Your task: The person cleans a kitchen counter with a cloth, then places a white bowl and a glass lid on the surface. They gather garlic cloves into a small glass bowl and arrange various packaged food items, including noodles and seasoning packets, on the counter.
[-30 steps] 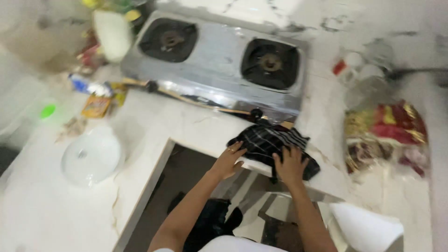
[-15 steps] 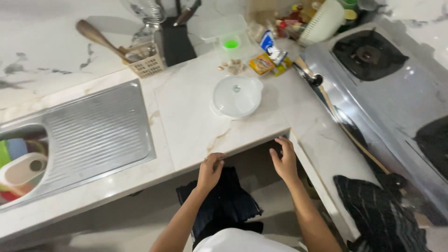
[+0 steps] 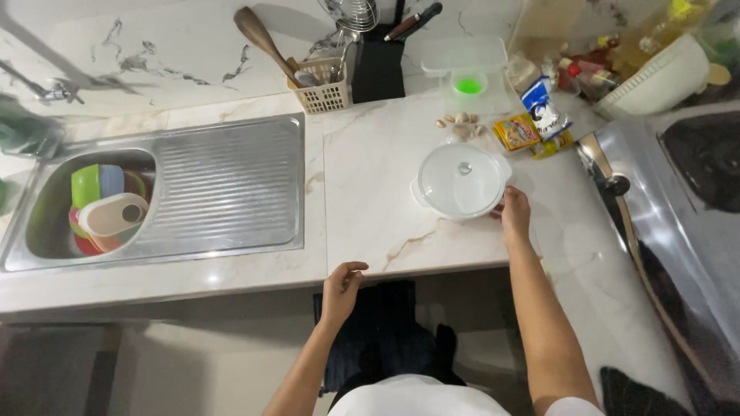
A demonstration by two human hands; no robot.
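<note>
Up at the far right of the counter [image 3: 370, 208] lie small packets: a flat yellow one [image 3: 516, 131], a blue-and-white pouch [image 3: 544, 112] just right of it, and red-labelled bottles [image 3: 590, 73] behind, beside a white colander [image 3: 661, 77]. A few garlic cloves [image 3: 460, 123] sit left of the yellow packet, and a clear box [image 3: 465, 58] with a green patch stands farther back. Far centre, a beige basket [image 3: 322, 91] holds a wooden spoon [image 3: 258, 35], next to a black knife block [image 3: 378, 68]. The steel sink [image 3: 223, 185] on the left holds coloured plastic bowls [image 3: 104, 208]; a stove [image 3: 694, 177] fills the right edge.

The white lidded dish [image 3: 460, 181] stands on the counter, near the packets. The right hand [image 3: 515, 216] touches its near right rim, fingers closed against the handle, though whether they grip it is hard to tell. The left hand [image 3: 342, 283] rests well apart from the dish at the counter's near edge, fingers loosely curled and holding nothing.
</note>
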